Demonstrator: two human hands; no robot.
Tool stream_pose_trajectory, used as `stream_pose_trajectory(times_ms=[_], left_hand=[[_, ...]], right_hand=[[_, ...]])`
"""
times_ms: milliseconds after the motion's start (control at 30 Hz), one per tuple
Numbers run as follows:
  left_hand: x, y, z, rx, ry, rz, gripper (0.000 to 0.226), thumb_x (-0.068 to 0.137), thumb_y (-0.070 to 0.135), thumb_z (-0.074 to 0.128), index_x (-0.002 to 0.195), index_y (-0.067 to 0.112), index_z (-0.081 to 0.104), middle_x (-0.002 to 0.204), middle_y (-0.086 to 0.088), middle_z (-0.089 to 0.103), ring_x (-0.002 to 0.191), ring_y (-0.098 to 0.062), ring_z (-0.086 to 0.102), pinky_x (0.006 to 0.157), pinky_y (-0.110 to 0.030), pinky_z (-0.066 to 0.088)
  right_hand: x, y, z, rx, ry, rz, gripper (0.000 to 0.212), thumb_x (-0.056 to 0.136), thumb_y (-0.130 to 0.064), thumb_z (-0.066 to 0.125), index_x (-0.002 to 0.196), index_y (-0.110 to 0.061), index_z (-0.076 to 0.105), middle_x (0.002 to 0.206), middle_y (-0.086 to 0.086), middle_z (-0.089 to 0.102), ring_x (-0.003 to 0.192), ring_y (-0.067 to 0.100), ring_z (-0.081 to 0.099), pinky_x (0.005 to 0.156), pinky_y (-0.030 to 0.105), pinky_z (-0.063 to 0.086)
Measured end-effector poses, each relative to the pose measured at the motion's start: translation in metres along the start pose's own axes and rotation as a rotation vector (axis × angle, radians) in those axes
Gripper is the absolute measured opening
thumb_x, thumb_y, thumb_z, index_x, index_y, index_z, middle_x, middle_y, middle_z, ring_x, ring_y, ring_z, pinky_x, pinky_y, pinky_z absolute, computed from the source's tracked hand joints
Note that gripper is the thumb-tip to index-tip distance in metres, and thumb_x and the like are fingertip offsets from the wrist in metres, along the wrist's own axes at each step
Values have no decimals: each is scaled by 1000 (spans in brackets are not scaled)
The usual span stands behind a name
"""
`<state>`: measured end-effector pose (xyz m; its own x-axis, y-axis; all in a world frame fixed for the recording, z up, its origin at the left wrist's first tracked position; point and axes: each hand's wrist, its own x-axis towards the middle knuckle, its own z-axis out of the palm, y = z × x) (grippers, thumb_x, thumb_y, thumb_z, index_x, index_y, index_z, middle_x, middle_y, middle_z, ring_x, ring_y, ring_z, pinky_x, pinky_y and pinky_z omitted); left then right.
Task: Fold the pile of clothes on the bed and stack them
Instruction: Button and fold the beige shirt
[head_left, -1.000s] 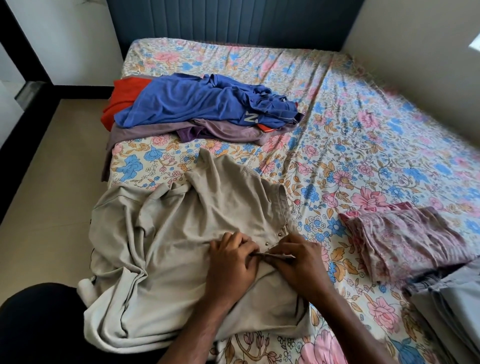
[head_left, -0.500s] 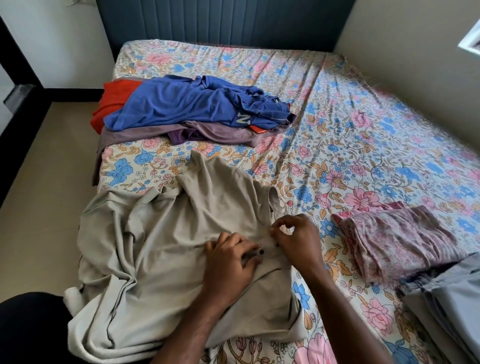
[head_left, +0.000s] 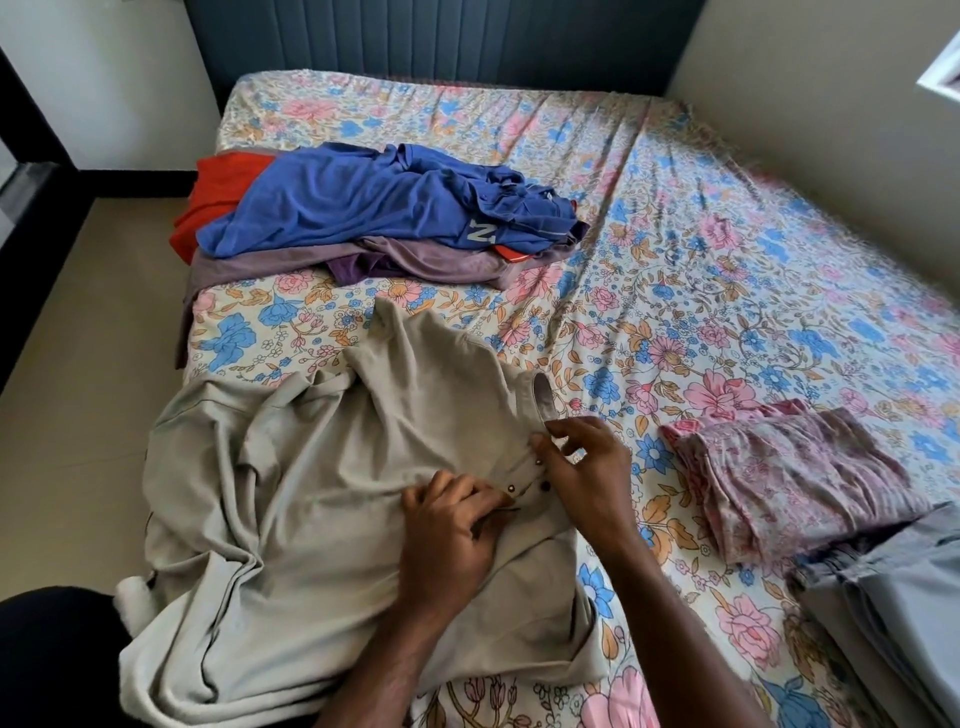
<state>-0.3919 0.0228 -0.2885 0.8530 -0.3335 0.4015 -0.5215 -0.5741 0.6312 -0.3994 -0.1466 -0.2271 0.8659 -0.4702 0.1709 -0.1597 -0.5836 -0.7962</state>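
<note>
Since a second ago the right hand (head_left: 584, 475) has slid up the crumpled beige buttoned shirt (head_left: 291, 499) on the floral-sheeted bed (head_left: 701, 249), pinching its placket; the left hand (head_left: 447, 535) grips it below. Three unfolded garments (head_left: 363, 208) lie beyond, two folded ones (head_left: 789, 483) right.

Home bedroom: floral-sheeted bed (head_left: 675, 218)

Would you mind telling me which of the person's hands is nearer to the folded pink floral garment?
The right hand is nearer: it pinches the beige shirt at its button strip, just left of the pink floral garment. The left hand lies farther left on the shirt.
</note>
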Motion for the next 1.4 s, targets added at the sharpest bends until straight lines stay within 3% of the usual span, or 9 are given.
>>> stream_pose_trajectory(times_ms=[133, 233, 400, 567, 733, 867, 1100, 1267, 1400], left_hand=[[1, 0, 0, -55, 33, -46, 20, 84, 51, 62, 89, 34, 71, 89, 19, 67, 89, -12, 60, 76, -40, 36], [2, -1, 2, -56, 44, -58, 19, 82, 50, 64, 86, 34, 72, 86, 18, 67, 88, -12, 61, 76, -40, 37], [0, -1, 4, -55, 66, -75, 20, 82, 51, 62, 87, 34, 73, 86, 17, 65, 88, -12, 60, 76, -38, 35], [9, 5, 4, -31, 10, -153, 20, 84, 50, 56, 87, 34, 67, 91, 20, 66, 92, -10, 61, 79, -38, 35], [12, 11, 8, 6, 3, -243, 21, 82, 51, 55, 81, 34, 66, 87, 19, 67, 89, -10, 62, 75, -32, 22], [9, 11, 10, 70, 11, -219, 23, 85, 52, 53, 83, 33, 65, 88, 18, 66, 88, -11, 60, 77, -35, 27], [5, 9, 11, 67, 29, -178, 19, 90, 48, 51, 85, 33, 62, 87, 16, 63, 88, -14, 60, 77, -37, 31], [4, 8, 12, 89, 20, -182, 22, 90, 49, 50, 86, 32, 63, 87, 14, 63, 89, -16, 59, 79, -40, 34], [5, 9, 10, 83, 3, -192, 21, 87, 48, 51, 84, 31, 63, 85, 15, 62, 90, -15, 59, 79, -39, 32]], right_hand=[[-2, 1, -10, 260, -400, 204, 18, 103, -38, 58, 108, -21, 59, 96, 3, 69, 85, 16, 66, 76, 46, 57], [5, 6, -11, 174, -536, 243, 42, 83, -31, 84, 116, -24, 60, 105, 0, 76, 95, 12, 74, 86, 41, 61], [4, 10, -9, 59, -517, 218, 33, 72, -28, 89, 96, -15, 71, 92, 5, 77, 88, 24, 74, 84, 54, 58], [7, 6, -21, 187, -575, 227, 26, 79, -1, 83, 102, -6, 71, 99, 14, 77, 97, 34, 73, 89, 57, 57], [14, 1, -25, 154, -660, 240, 37, 77, -22, 84, 106, -4, 69, 103, 19, 74, 99, 39, 71, 89, 59, 56], [12, 8, -22, 162, -610, 235, 18, 81, -11, 83, 92, -4, 70, 89, 14, 75, 77, 23, 68, 73, 43, 59], [6, 10, -16, 335, -562, 285, 12, 86, 4, 76, 92, -4, 69, 83, 6, 77, 76, 14, 73, 73, 28, 61], [3, 13, -15, 390, -562, 252, 20, 85, 1, 78, 104, 3, 70, 102, 19, 77, 101, 40, 72, 94, 52, 57], [-2, 11, -19, 389, -586, 193, 13, 88, 2, 75, 100, -3, 72, 100, 12, 78, 95, 26, 75, 85, 35, 61]])
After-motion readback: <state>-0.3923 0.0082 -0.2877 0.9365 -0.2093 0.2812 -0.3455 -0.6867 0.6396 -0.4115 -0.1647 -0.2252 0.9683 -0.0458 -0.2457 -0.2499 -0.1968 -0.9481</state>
